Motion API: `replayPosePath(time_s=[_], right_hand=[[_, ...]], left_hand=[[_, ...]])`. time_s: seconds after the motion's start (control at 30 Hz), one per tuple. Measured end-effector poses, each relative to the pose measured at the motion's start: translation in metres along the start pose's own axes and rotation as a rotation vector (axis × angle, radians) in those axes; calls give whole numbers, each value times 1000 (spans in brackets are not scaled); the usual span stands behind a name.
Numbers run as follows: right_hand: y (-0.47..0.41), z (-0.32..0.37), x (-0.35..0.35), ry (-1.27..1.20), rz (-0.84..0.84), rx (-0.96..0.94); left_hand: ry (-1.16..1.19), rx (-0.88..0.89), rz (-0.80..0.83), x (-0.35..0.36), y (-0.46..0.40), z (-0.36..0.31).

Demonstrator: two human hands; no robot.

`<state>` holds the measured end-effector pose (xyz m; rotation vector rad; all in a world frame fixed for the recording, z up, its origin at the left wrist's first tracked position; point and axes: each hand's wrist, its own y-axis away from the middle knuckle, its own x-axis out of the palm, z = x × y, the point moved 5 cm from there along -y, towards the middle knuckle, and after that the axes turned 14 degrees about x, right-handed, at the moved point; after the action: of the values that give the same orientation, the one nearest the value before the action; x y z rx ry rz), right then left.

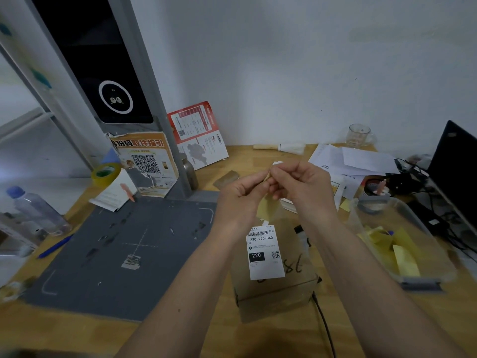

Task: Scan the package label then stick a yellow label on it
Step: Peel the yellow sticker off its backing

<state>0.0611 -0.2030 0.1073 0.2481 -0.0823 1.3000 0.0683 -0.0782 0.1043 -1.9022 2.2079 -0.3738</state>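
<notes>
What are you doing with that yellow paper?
A person is holding a thin yellow sticky label up in the air, pinching its top with the left hand and the right hand, apparently peeling its backing. Below sits a brown cardboard package with a white printed shipping label on top. No yellow label is stuck on it yet.

Plain white wall — wooden desk below, dim light

The picture is dim and bluish, with soft flat light and only weak shadows on the worktop — the wide lens bends the edges, and the left and bottom borders are blurred.
</notes>
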Motion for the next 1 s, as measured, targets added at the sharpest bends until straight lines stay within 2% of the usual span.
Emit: replayPosePath(time_s=[0.3, 1.0], right_hand=[[1, 1, 2, 5, 14, -14], [2, -4, 2, -16, 6, 19]], left_hand=[[-33, 14, -51, -2, 0, 1], [-75, 20, -53, -3, 1, 0]])
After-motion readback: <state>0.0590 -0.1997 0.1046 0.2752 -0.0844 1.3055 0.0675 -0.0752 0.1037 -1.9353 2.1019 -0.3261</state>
